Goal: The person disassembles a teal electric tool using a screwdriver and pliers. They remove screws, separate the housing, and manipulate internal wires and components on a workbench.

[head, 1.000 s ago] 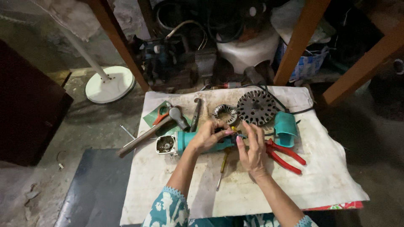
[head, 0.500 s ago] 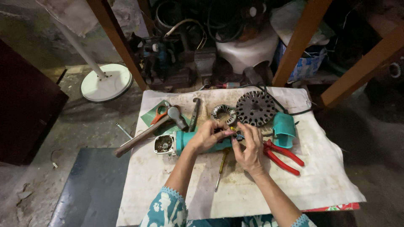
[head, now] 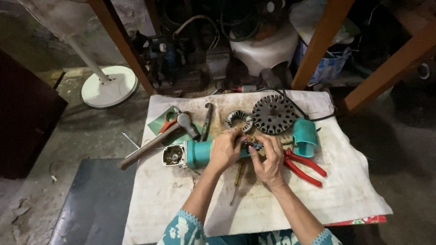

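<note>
Both forearms enter from the near edge of the desk, converging toward its centre. Left hand [head: 224,152]: palm down, fingers curled in a closed grip, knuckles uppermost. Right hand [head: 269,159]: just beside it, palm angled inward, fingertips pinched together near the left hand's fingers. Patterned sleeves cover both upper arms.

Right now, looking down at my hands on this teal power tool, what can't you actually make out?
Head view only:
- Middle of the teal tool body: covered by the left hand.
- Small wired part at the fingertips: mostly hidden by the right hand, too small to identify.
- Screwdriver: its upper end lies under the hands.
- Inside of the tool's open gear end: too small and dark.
- Clutter under the bench: in shadow.
</note>
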